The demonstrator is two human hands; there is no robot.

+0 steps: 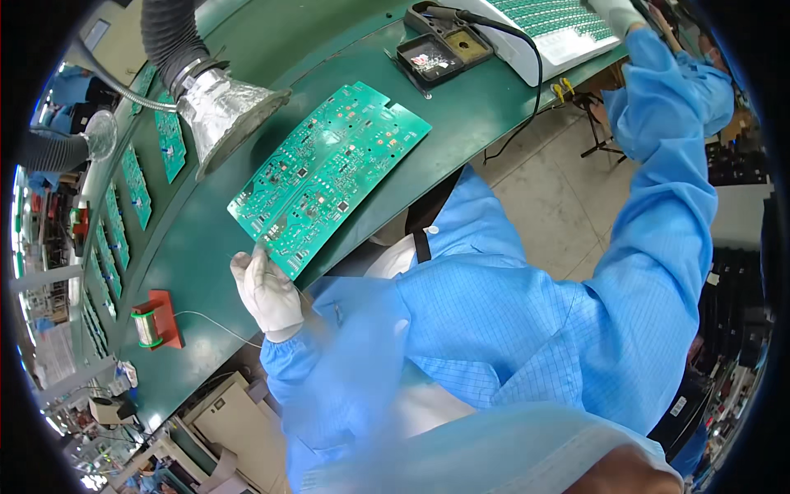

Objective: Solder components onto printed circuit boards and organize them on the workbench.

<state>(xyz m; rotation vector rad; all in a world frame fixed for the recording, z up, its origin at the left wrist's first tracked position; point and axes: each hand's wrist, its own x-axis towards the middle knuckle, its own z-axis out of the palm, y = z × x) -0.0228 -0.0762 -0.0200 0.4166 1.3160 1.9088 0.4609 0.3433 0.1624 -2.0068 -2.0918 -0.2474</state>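
Note:
A large green circuit board (329, 173) lies slanted on the green bench, dense with small parts. My left hand (270, 292), in a white glove, is at its near-left corner. Its fingers are drawn together at the board's edge; what they pinch is too small to make out. A thin wire runs from a solder wire spool (146, 328) on a red holder toward my left wrist. My right arm stretches to the far right, where my gloved right hand (619, 16) is at a white tray (568, 53) bearing rows of small green boards. Its fingers are not clear.
A foil-wrapped fume hood (222, 115) on a black hose hangs beside the board's left edge. Behind it stands a soldering iron stand (448, 45) with a cable looping over the bench edge. More circuit boards (136, 185) line the left side. A person's blue sleeve (716, 95) shows far right.

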